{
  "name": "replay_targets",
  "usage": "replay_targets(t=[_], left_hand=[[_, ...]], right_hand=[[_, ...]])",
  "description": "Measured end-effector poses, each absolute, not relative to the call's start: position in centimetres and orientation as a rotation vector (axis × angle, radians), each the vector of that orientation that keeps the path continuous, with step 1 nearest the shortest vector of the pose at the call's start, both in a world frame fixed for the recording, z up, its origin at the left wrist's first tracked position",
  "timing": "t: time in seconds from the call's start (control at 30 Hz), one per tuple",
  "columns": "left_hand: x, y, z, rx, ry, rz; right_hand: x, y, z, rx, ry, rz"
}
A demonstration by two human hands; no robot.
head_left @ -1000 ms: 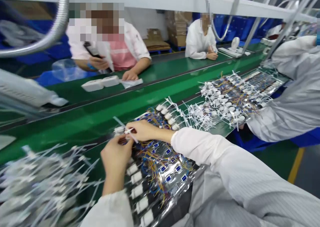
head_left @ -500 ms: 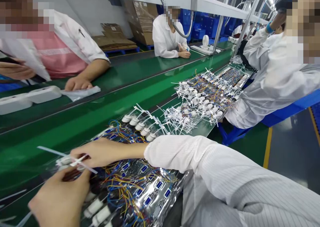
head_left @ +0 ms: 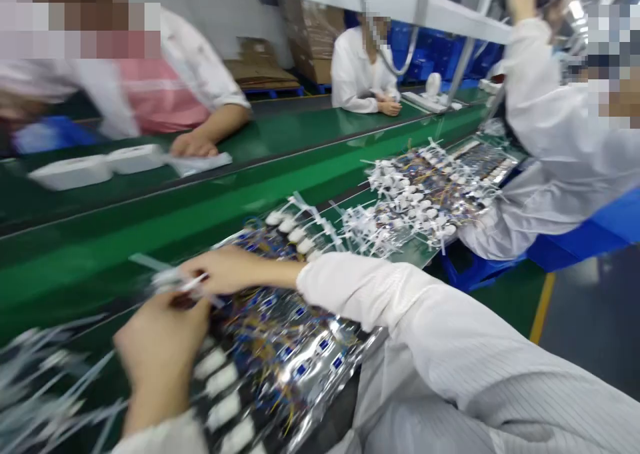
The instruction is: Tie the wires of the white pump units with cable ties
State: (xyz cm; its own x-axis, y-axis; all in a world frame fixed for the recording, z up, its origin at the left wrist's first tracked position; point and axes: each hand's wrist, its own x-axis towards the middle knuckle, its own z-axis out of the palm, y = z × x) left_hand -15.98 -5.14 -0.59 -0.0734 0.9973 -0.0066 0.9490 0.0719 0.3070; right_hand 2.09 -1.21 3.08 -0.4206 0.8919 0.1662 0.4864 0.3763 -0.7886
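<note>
Although motion blur softened the view, the white cable tie (head_left: 193, 283) was observed at the near edge of the bench (head_left: 150, 241), over a foil tray (head_left: 320, 367) of wired assemblies. The right hand (head_left: 225, 271) pinched it between closed fingertips. The left hand (head_left: 160, 347) was curled just below; its grip could not be determined. Loose ties (head_left: 45, 387) lay toward the left edge.

No text, number or brand can be read. The small blue tags on the wired assemblies (head_left: 300, 371), the cardboard boxes (head_left: 313, 34) and the white cases (head_left: 100, 164) on the belt are too blurred to show any print.
</note>
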Motion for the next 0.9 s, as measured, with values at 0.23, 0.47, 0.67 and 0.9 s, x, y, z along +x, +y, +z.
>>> replay_targets(t=[0.23, 0.47, 0.67, 0.9], left_hand=[[-13.0, -6.7, 2.0, 1.942, 1.955, 0.844], [-13.6, -5.5, 1.8, 1.316, 1.679, 1.385], [-14.5, -6.0, 4.7, 0.939, 1.501, 1.66], [-15.9, -9.8, 9.1, 0.929, 1.494, 2.125]], right_hand=[[2.4, -1.2, 3.9, -1.108, -2.018, 0.925], [1.3, -0.9, 3.5, -1.095, -2.107, 0.825], [0.4, -0.8, 3.4, -1.177, -2.188, 0.639], [0.0, -1.1, 4.0, -1.19, -2.434, 0.565]])
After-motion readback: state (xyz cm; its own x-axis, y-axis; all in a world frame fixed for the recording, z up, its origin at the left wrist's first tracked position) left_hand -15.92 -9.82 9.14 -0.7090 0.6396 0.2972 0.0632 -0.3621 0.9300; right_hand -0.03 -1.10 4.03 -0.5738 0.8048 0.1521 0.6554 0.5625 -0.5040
